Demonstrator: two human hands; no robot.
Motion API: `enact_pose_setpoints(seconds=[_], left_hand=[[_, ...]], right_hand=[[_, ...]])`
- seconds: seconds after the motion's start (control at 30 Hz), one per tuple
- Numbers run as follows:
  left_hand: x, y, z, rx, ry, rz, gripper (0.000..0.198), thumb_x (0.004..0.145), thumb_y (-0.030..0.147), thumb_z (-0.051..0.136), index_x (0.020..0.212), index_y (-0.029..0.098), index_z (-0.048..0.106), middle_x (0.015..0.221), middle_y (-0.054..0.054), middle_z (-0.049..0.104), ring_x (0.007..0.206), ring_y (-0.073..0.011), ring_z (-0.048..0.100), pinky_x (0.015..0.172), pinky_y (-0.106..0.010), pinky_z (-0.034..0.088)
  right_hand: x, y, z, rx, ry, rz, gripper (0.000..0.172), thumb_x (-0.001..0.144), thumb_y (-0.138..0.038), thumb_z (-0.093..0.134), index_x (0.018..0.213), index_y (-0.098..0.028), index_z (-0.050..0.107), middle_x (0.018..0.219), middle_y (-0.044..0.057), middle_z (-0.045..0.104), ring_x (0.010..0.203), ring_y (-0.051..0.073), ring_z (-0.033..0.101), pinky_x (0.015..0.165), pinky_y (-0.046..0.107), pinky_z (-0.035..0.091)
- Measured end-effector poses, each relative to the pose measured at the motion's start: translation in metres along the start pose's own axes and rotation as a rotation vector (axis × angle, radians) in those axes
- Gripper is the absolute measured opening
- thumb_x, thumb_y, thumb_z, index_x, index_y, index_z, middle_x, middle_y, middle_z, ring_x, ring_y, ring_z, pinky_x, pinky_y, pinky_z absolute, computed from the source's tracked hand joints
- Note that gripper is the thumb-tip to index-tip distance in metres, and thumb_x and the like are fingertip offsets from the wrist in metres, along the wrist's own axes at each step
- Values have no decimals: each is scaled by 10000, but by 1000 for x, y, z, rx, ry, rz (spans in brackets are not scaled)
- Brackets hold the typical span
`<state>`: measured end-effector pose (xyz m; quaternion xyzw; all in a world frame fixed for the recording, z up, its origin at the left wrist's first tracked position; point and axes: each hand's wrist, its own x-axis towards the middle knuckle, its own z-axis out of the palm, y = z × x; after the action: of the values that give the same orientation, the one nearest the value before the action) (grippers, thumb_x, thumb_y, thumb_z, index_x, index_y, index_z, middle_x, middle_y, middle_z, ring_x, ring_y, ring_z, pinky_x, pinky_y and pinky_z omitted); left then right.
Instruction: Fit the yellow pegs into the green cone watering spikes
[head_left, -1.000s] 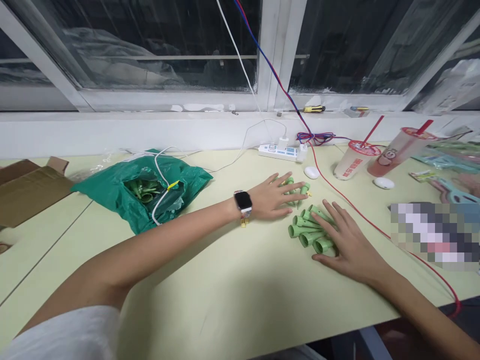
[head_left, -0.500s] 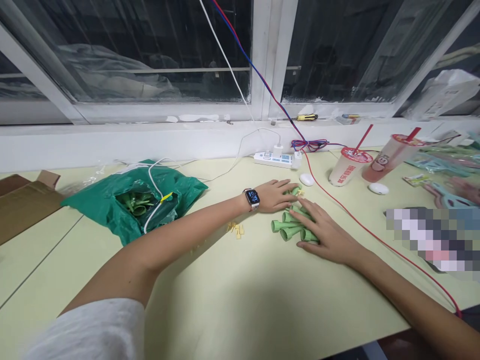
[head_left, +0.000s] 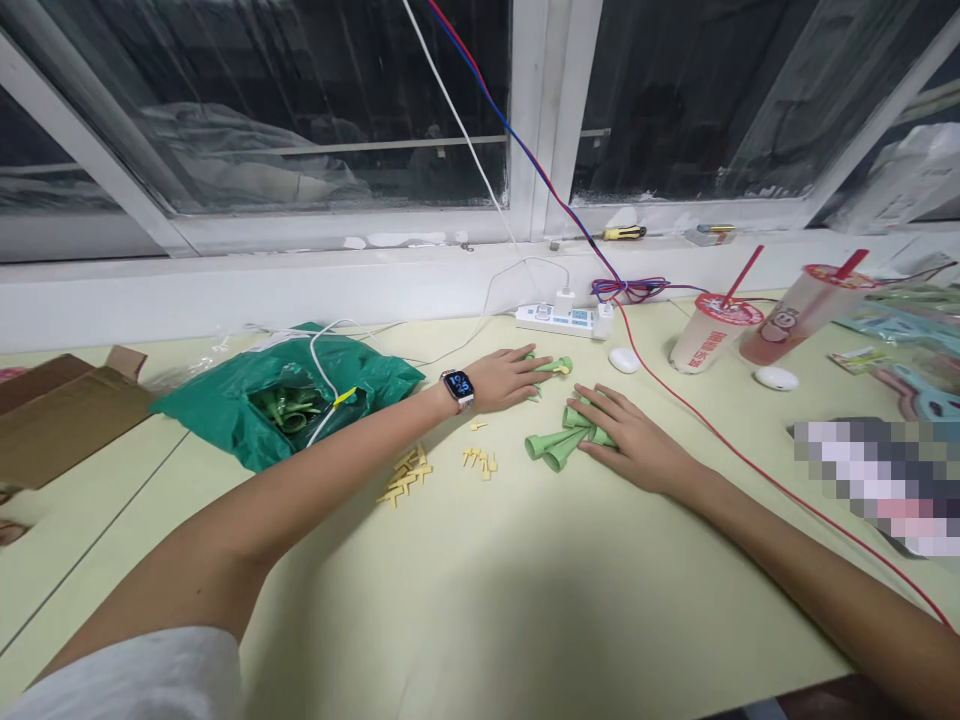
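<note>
Left hand (head_left: 506, 380) and right hand (head_left: 628, 438) just moved apart, fingers spread, no grip visible. Most green cones (head_left: 570, 443) under right, few beneath left: sorting-wise, two groups. More yellow pieces (head_left: 422, 470) exposed nearer than left.

free tabletop (head_left: 495, 590) nearside — green cones (head_left: 559, 450) beyond

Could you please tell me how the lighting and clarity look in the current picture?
Head view, now: a broad, soft shadow on the near part of the table; the window frame slants outward, probably from wide-angle stretch; the panes are dark with vague shapes; the green flared tubes by the right hand are distinguishable; a pixelated patch obscures detail at right.
</note>
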<state>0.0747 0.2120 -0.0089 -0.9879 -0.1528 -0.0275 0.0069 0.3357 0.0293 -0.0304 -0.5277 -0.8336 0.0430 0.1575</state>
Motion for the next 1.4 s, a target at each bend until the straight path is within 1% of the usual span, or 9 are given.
enact_pose_setpoints(seconds=[0.1,0.23,0.4,0.53,0.77,1.03,1.2,1.3,1.4], left_hand=[[-17,-13,-1,12,7,-72,593,1109,487,261,1642,268,401,1747,-15,298,1631,-340,190,1289,-501,253],[-29,-24,0,17,17,-103,596,1112,477,255,1632,239,420,1744,-30,305,1626,-340,201,1290,-506,249],[-31,-27,1,3,23,-103,592,1107,487,273,1623,249,437,1739,-24,319,1629,-334,199,1303,-496,225],[-35,-27,-1,-11,16,-138,592,1109,482,254,1631,260,421,1739,-6,320,1633,-314,191,1312,-474,205],[-44,-26,-5,-15,-14,-195,596,1106,483,227,1640,281,402,1740,-7,317,1630,-338,193,1270,-529,272],[-45,-24,-10,2,-31,-248,586,1101,473,247,1632,295,419,1732,-19,337,1628,-363,185,1262,-545,264],[-54,-22,-20,-155,107,-323,629,1088,490,297,1680,278,289,1724,-51,355,1610,-355,250,1280,-553,244],[-63,-20,-28,-192,246,-389,566,1041,354,373,1572,173,451,1626,-114,486,1532,-327,378,1252,-503,325],[-73,-15,-34,-108,308,-414,421,945,270,482,1321,158,633,1342,-140,636,1297,-310,532,1152,-479,427]], right_hand=[[5,0,-1,-31,5,-50,645,1056,-490,524,1655,-306,372,1746,74,290,1592,384,283,1234,624,391],[11,-6,-5,-72,-40,-211,639,1025,-520,587,1624,-371,423,1764,68,232,1605,423,231,1218,695,348],[29,-15,0,-61,-15,-297,466,1065,-452,529,1516,-345,577,1680,66,419,1586,385,289,1217,664,376],[50,-5,9,-36,58,-247,395,1079,-407,484,1403,-292,678,1552,88,555,1510,353,399,1183,580,450],[97,41,23,-122,149,13,459,1077,-417,436,1412,-224,683,1528,155,550,1412,380,433,1135,592,440],[128,64,24,-146,186,23,454,1065,-388,452,1396,-198,697,1476,186,568,1366,368,462,1114,565,427],[123,64,22,-129,188,23,452,1019,-360,526,1414,-212,690,1547,191,511,1416,390,443,1153,587,396],[119,62,18,-154,195,35,499,1000,-402,559,1448,-207,661,1591,199,468,1440,418,429,1149,596,404],[118,57,16,-219,198,56,555,993,-438,558,1488,-191,616,1631,205,429,1466,452,396,1126,605,424]])
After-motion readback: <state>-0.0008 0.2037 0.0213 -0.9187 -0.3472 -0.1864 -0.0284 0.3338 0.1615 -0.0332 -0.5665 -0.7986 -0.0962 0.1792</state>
